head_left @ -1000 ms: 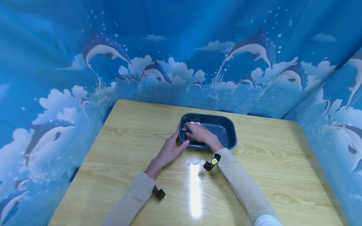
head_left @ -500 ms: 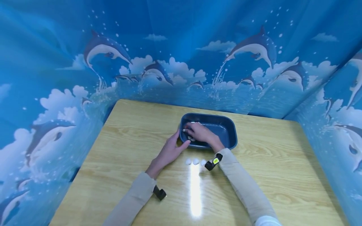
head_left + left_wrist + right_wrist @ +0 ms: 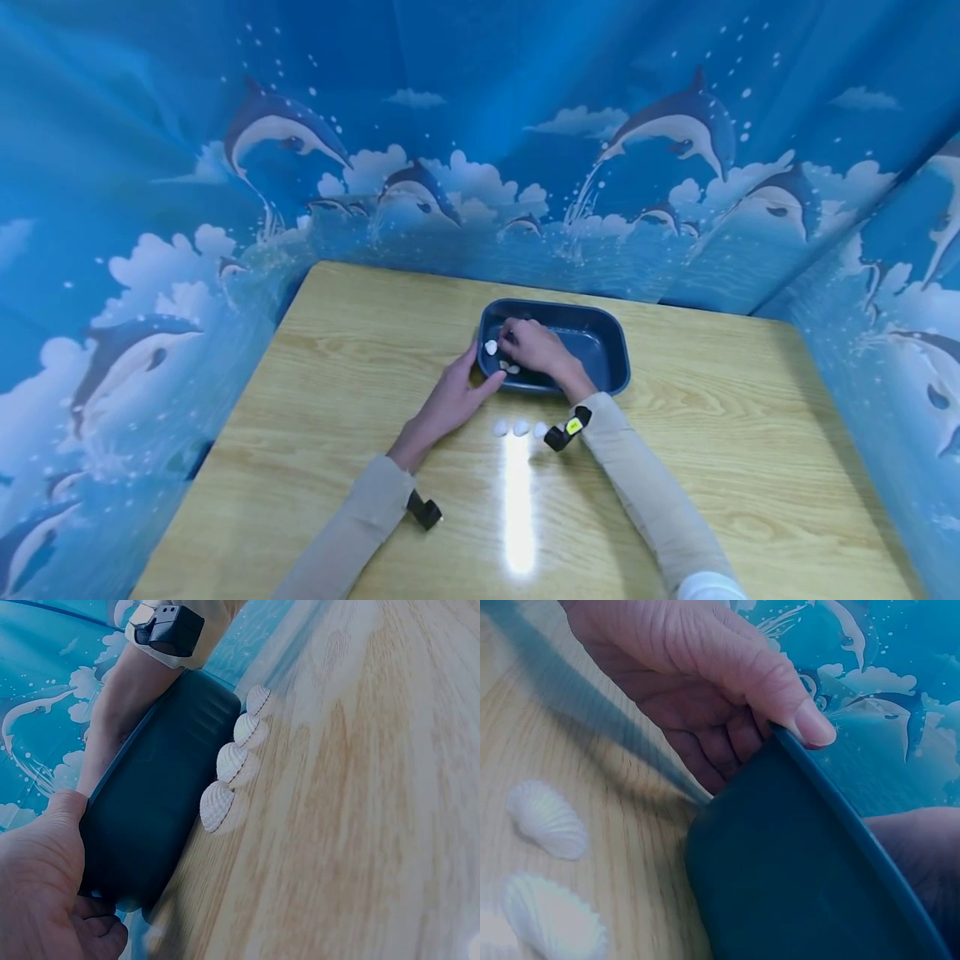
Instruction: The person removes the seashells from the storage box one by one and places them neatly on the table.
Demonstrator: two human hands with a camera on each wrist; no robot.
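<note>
A dark blue rectangular tub (image 3: 611,350) stands on the wooden table. My left hand (image 3: 452,400) grips its left end; in the right wrist view the thumb (image 3: 815,726) lies over the rim and the fingers curl against the outer wall. My right hand (image 3: 536,346) reaches down inside the tub, its fingers bent near the left end. Beside those fingertips lies a white seashell (image 3: 491,347), with smaller shells (image 3: 513,369) closer to the front wall. I cannot tell whether the right fingers pinch anything; the wall hides them in both wrist views.
Several white ribbed seashells (image 3: 217,806) lie in a row on the table (image 3: 360,350) along the tub's front side. A blue dolphin-print curtain (image 3: 465,125) hangs behind the table and along its sides. A bright light reflection (image 3: 518,508) crosses the tabletop.
My right hand has shifted slightly right and back inside the tub, so the white shell at the left end and the smaller ones show more clearly. The left hand keeps its grip.
</note>
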